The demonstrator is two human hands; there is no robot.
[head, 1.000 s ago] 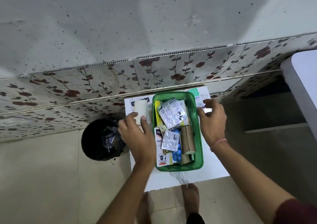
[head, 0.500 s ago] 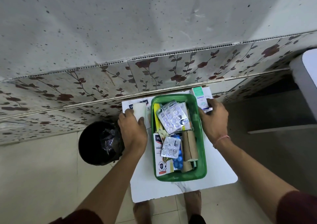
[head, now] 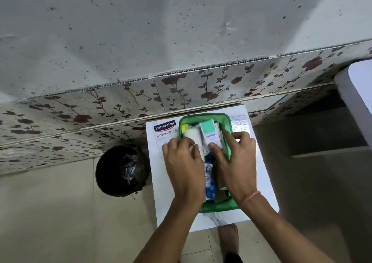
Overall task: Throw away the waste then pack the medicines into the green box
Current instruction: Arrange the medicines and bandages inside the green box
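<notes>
The green box (head: 218,207) stands on a small white table (head: 259,188) against the wall. Both hands are over it. My left hand (head: 184,164) grips a white roll (head: 192,137) above the box's far left part. My right hand (head: 235,162) holds a white carton with a teal end (head: 208,132) right beside the roll. Blister packs and blue tablets (head: 210,190) show between my wrists inside the box. A Hansaplast box (head: 164,131) lies on the table left of the green box. A silver blister strip (head: 239,123) lies on the table to the box's right.
A black bin (head: 120,170) lined with a dark bag stands on the floor left of the table. A flowered tile wall runs behind. A white surface (head: 360,93) juts in at the right. My bare feet show under the table's near edge.
Both hands left the table on either side of the box and came together over it, the left bringing the white roll, the right the teal-ended carton. The Hansaplast box is now uncovered.
</notes>
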